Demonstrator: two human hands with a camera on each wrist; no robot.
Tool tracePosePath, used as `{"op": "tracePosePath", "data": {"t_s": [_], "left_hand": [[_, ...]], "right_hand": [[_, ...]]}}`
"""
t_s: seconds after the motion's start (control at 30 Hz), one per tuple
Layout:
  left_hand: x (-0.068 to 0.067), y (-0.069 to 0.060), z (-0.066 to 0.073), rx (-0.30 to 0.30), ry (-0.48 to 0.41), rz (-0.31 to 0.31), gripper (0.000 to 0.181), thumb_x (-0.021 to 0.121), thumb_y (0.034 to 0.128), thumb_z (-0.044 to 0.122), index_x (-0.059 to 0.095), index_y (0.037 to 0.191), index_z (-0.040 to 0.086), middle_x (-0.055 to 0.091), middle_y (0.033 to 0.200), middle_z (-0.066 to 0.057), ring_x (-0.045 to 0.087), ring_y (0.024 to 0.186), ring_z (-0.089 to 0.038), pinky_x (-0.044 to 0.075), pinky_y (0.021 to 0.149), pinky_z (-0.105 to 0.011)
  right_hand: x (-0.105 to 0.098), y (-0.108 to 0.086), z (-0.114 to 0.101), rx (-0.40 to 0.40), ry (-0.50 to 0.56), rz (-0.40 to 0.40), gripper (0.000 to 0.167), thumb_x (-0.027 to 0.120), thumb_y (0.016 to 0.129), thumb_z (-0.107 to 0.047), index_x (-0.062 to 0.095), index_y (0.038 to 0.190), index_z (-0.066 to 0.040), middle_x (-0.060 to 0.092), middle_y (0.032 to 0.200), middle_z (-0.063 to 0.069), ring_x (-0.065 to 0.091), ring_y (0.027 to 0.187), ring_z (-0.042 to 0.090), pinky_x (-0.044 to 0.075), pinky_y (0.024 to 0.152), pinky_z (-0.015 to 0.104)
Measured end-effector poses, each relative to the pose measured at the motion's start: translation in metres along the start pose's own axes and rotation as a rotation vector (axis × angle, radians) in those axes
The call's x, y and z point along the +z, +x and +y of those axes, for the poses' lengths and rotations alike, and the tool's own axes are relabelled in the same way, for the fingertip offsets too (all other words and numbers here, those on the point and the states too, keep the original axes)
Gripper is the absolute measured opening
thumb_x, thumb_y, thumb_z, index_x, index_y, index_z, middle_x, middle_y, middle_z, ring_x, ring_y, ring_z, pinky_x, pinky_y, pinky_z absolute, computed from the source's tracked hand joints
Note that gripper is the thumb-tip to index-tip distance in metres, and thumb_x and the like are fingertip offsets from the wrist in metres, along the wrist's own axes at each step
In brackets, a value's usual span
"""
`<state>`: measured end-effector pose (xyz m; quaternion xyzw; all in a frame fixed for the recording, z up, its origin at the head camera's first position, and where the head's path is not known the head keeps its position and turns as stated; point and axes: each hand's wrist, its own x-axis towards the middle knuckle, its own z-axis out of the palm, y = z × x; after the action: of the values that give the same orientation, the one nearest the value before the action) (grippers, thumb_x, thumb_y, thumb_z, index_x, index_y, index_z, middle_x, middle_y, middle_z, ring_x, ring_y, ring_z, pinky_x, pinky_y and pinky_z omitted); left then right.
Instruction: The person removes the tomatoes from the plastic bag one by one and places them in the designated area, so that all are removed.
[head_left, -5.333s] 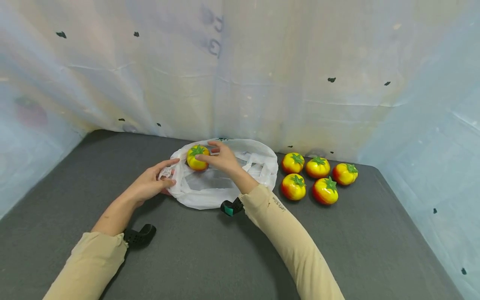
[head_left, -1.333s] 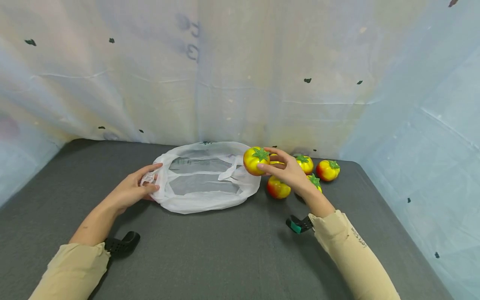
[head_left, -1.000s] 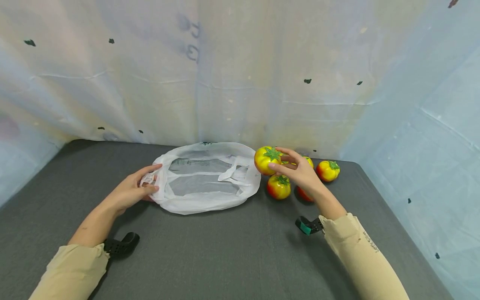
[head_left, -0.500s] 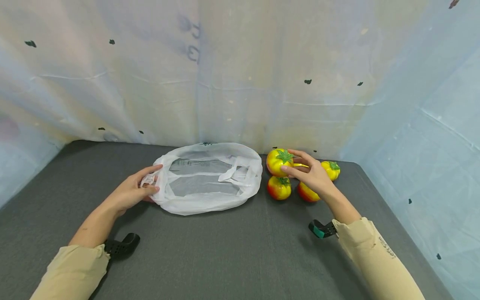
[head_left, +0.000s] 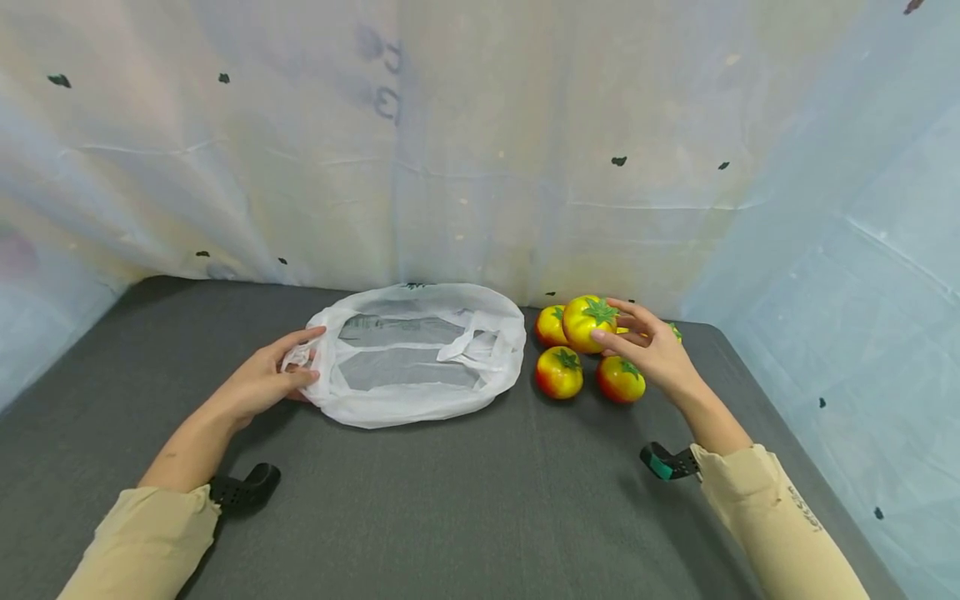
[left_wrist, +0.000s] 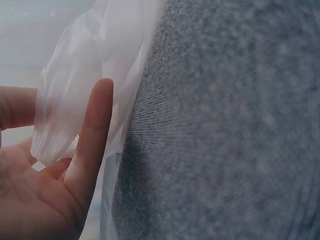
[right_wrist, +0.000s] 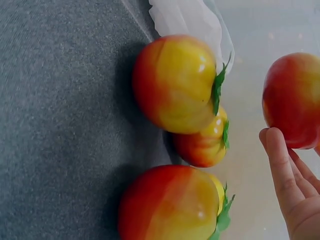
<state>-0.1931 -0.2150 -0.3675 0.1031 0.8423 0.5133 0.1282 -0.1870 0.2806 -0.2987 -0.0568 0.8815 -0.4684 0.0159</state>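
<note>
In the head view my left hand (head_left: 258,382) grips the bunched left edge of a white plastic bag (head_left: 408,408) lying with its mouth spread. Seen from the left wrist, the thin film of the bag (left_wrist: 75,95) passes between thumb and fingers. My right hand (head_left: 652,346) holds a red and yellow tomato (head_left: 585,323) with a green leafy top, raised above the table. Around and below it sit several similar tomatoes, among them a front-left tomato (head_left: 558,375) and a front-right tomato (head_left: 621,382); the rear right ones are partly hidden by the hand.
A dark grey table (head_left: 450,508) lies under everything. Behind it hangs a pale plastic sheet (head_left: 480,167), which also lines the right side (head_left: 885,317). Each wrist carries a black strap mount, such as the left one (head_left: 247,490).
Earlier my right hand held a tomato inside the bag's mouth. Over the last second it has moved the tomato rightward from the bag's right edge, above the others. The left hand keeps its place.
</note>
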Motion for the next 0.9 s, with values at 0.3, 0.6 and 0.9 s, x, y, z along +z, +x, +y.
{"op": "tracePosePath", "data": {"t_s": [0.3, 0.6, 0.9], "left_hand": [[0.0, 0.0, 0.0, 0.006, 0.002, 0.003, 0.069, 0.054, 0.095, 0.007, 0.019, 0.154, 0.011, 0.045, 0.094, -0.01, 0.051, 0.076, -0.009, 0.055, 0.072, -0.027], [0.0, 0.0, 0.001, -0.003, 0.002, 0.011, 0.069, 0.054, 0.0952, 0.008, 0.019, 0.154, 0.011, 0.049, 0.087, -0.006, 0.052, 0.077, -0.008, 0.055, 0.071, -0.028], [0.0, -0.001, -0.001, -0.001, 0.004, 0.01, 0.068, 0.054, 0.0956, 0.008, 0.019, 0.154, 0.01, 0.054, 0.088, -0.007, 0.055, 0.078, -0.007, 0.055, 0.072, -0.028]], "right_hand": [[-0.005, -0.006, 0.005, 0.024, -0.025, 0.009, 0.067, 0.064, 0.091, -0.04, 0.036, 0.149, -0.023, 0.037, 0.146, 0.018, 0.062, 0.1, 0.005, 0.047, 0.097, 0.05], [-0.012, -0.011, 0.011, 0.044, -0.04, 0.033, 0.066, 0.063, 0.091, -0.04, 0.035, 0.149, -0.023, 0.046, 0.136, 0.017, 0.066, 0.093, 0.008, 0.049, 0.095, 0.043], [-0.02, -0.018, 0.016, 0.046, 0.011, 0.054, 0.067, 0.064, 0.092, -0.035, 0.035, 0.149, -0.017, 0.043, 0.137, 0.02, 0.063, 0.092, 0.0, 0.054, 0.082, 0.024]]}}
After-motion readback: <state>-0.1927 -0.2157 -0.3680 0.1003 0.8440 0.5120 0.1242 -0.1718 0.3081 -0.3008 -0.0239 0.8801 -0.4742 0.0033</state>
